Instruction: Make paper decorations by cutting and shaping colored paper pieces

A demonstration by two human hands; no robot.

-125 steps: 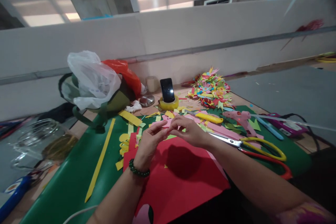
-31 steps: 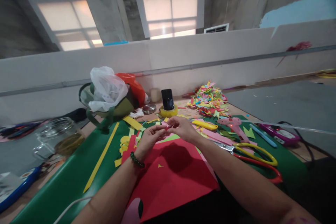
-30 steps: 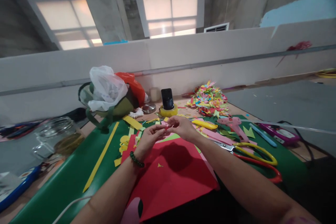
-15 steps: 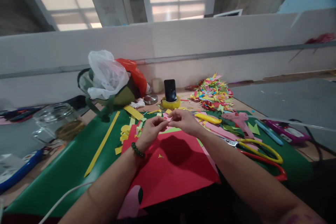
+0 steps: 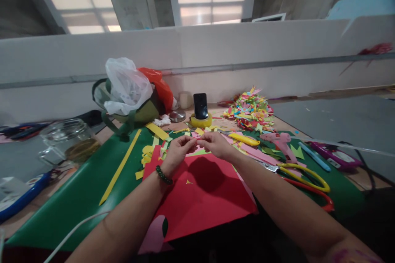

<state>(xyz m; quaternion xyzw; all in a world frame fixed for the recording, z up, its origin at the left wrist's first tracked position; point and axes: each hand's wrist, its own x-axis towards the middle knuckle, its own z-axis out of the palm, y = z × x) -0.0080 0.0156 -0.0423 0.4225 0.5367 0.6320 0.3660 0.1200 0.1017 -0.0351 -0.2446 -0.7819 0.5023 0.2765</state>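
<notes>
My left hand (image 5: 180,151) and my right hand (image 5: 215,144) meet fingertip to fingertip above the far edge of a red paper sheet (image 5: 185,209). Both are closed in a pinch on something small, perhaps a reddish bit of paper, mostly hidden by the fingers. A tiny yellow paper scrap (image 5: 189,182) lies on the red sheet. Near my right hand are a yellow utility knife (image 5: 244,139) and scissors (image 5: 304,176) with yellow and red handles. Yellow paper pieces (image 5: 147,156) lie left of my left hand.
A pink glue gun (image 5: 281,144) and a blue pen (image 5: 314,156) lie at right on the green mat (image 5: 89,189). Behind stand a phone (image 5: 200,106) on a tape roll (image 5: 201,121), a heap of paper cuttings (image 5: 251,109) and a bag (image 5: 145,111). A glass jug (image 5: 69,139) is at left.
My right hand's fingers have lowered and drawn in toward the left fingertips. My left hand has barely moved. The view has shifted slightly.
</notes>
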